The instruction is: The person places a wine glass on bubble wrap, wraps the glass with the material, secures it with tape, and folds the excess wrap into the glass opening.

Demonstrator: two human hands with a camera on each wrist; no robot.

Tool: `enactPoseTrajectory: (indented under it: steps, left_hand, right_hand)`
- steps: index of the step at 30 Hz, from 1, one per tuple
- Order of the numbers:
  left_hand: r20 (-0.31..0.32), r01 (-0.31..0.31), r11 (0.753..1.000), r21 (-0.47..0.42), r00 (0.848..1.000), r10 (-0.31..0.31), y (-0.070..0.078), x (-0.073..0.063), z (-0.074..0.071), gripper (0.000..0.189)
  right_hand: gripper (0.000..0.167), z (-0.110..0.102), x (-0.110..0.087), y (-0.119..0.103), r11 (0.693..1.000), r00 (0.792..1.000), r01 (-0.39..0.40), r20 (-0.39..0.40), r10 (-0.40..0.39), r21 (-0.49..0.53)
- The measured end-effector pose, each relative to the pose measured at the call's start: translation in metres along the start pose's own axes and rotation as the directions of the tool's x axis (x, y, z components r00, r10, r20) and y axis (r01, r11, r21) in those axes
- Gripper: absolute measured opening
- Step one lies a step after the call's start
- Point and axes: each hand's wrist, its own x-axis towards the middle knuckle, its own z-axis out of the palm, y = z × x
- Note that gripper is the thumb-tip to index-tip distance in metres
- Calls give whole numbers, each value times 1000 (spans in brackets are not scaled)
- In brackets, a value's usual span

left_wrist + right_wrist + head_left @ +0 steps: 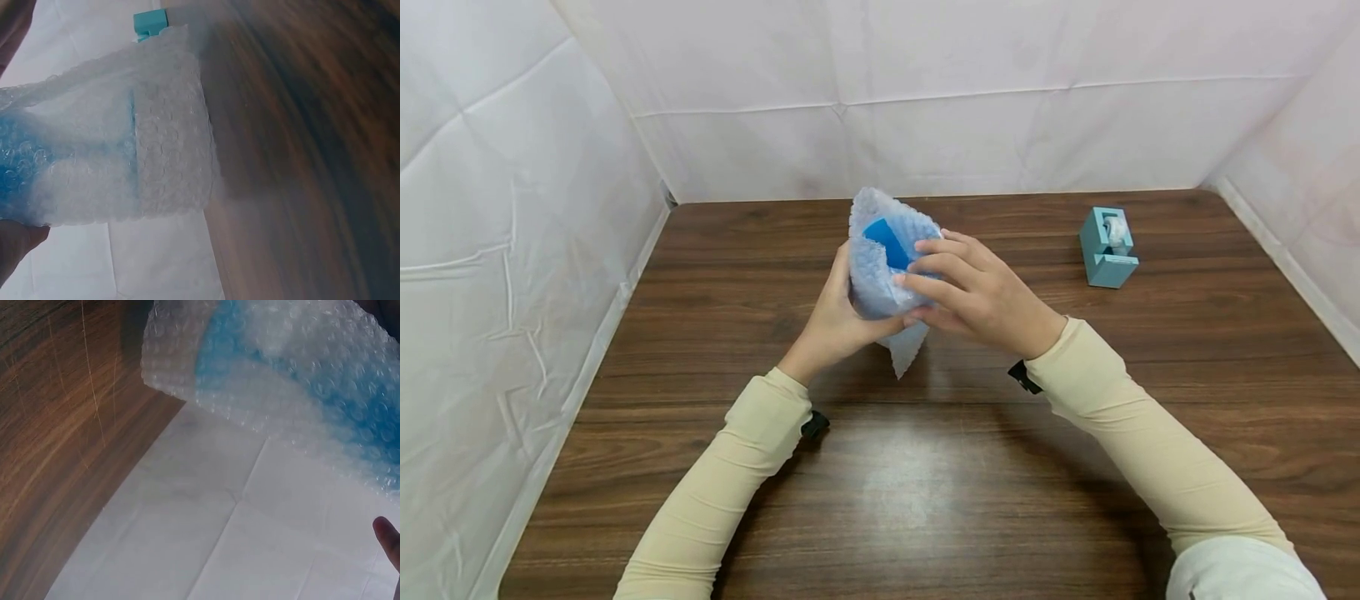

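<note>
A bubble-wrap bundle (872, 283) is held up over the table, its open mouth facing the head camera. Inside shows a bright blue object (886, 242); its kind is hidden by the wrap. My left hand (835, 321) grips the bundle from the left, thumb across the near side. My right hand (981, 292) lays extended, spread fingers over the right rim of the mouth, with its thumb low beside the left thumb. A pointed wrap end hangs below. In both wrist views, blue shows through the bubble wrap (169, 125) (269, 394).
A light-blue tape dispenser (1108, 250) with a clear roll stands at the back right of the brown wooden table (910, 483). White sheeting (925, 142) borders the table at the back, left and right.
</note>
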Motion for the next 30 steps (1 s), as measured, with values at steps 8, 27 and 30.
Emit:
enactPoseTrajectory:
  steps: [8,27,30]
  left_hand:
    - [7,5,1000,17,1000,-5,-1,-2,-1,99]
    - [35,29,999,19,999,-30,-4,-5,-3,99]
    - [44,5,1000,18,999,-5,-4,-4,-3,100]
  right_hand:
    - [27,-2,2,1,1000,995,27,92,-26,-6]
    - [43,1,1,-3,995,997,-70,-32,72,68]
    - [60,-1,1,0,993,995,-95,-17,96,68]
